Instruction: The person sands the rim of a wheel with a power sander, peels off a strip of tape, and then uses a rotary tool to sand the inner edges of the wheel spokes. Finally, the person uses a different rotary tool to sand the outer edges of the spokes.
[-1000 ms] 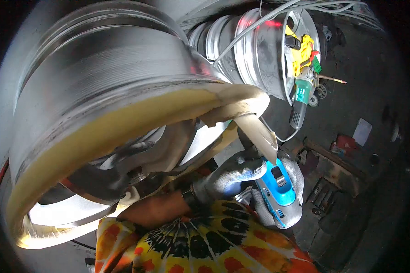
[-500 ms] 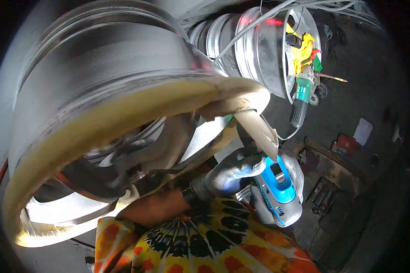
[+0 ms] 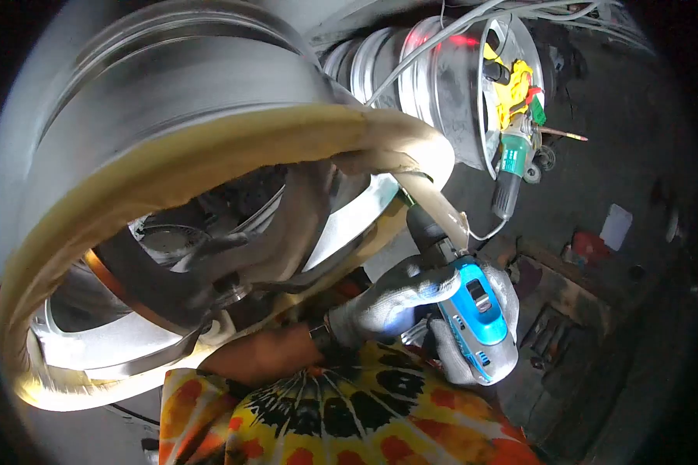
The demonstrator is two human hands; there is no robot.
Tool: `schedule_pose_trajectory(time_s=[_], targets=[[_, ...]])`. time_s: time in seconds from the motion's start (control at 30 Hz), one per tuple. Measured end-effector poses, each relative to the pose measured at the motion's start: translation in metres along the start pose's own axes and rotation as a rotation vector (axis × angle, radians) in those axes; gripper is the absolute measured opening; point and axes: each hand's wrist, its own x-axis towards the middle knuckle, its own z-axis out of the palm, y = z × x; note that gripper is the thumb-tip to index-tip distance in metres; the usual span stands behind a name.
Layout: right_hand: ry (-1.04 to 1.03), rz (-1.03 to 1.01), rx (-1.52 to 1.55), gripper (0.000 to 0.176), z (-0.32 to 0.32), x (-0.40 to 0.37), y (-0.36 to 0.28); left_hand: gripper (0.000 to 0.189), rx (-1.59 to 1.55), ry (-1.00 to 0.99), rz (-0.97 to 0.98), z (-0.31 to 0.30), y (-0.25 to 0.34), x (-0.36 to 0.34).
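A blue and grey cordless drill (image 3: 481, 310) points up and left toward a wheel rim (image 3: 186, 77) whose front lip is wrapped in masking tape (image 3: 248, 136). My right hand (image 3: 451, 353), in a grey glove, is closed around the drill's grip. My left hand (image 3: 392, 302), gloved as well, presses its fingers against the drill's front, just behind the black chuck (image 3: 426, 229). A loose tape strip (image 3: 434, 201) hangs from the lip across the chuck. The drill's tip reaches the spokes' edge, partly hidden by tape.
Several bare metal rims (image 3: 442, 85) lie in a row behind. A green angle grinder (image 3: 512, 159) and a yellow cloth (image 3: 513, 93) rest at the nearest one's open end. Grey cables (image 3: 434, 43) cross above. A wooden tray (image 3: 562, 287) stands on the dark floor to the right.
The taped rim has turned slightly, showing more of its inside. The loose tape strip has shifted left, and the drill's chuck has come into view. Both hands keep hold of the drill.
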Motion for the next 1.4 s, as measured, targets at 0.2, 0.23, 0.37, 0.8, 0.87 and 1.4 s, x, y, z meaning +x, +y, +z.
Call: schedule_pose_trajectory(time_s=[0.2,0.23,0.37,0.8,0.87,1.4], targets=[[0.006,0.002,-0.008,0.013,0.002,0.000,0.004,0.041,-0.072,0.026,-0.036,-0.008,0.001,-0.001],[0.008,0.003,-0.009,0.013,0.004,0.001,0.003,0.041,-0.107,0.034,-0.040,-0.010,0.001,-0.001],[0.009,0.004,-0.018,0.016,0.005,0.001,0.005,0.042,-0.154,0.057,-0.020,-0.008,0.004,-0.003],[0.018,0.015,-0.053,0.025,0.007,-0.001,0.009,0.046,-0.221,0.027,-0.104,-0.014,0.005,-0.008],[0.016,0.024,-0.068,0.026,0.006,-0.005,0.009,0.048,-0.220,0.054,-0.095,-0.011,0.004,-0.007],[0.123,-0.025,-0.130,0.029,0.018,-0.001,0.005,0.041,-0.185,0.058,-0.032,-0.013,0.004,-0.010]])
